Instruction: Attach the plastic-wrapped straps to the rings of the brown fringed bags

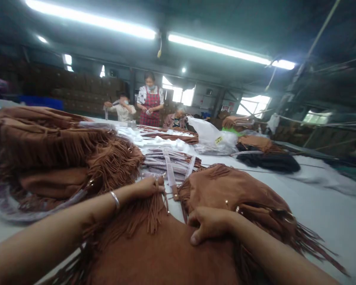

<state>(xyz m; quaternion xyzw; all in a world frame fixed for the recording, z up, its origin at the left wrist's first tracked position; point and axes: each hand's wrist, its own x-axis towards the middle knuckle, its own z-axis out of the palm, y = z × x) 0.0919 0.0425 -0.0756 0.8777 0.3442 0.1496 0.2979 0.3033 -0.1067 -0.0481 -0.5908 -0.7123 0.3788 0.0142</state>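
A brown fringed bag lies right in front of me, its upper edge curving down between my hands. My left hand is closed at the bag's upper left corner, where the fringe hangs. With thumb on the near face and fingers over the edge, my right hand grips the upper right side. Just beyond that hand rests another brown fringed bag with small metal fittings. A plastic-wrapped strap stretches away between the two bags.
Brown fringed bags are piled at the left. Wrapped straps lie in the middle of the white table. A white plastic sack and a black bundle are farther back. Several people, one in a checked apron, are across the table.
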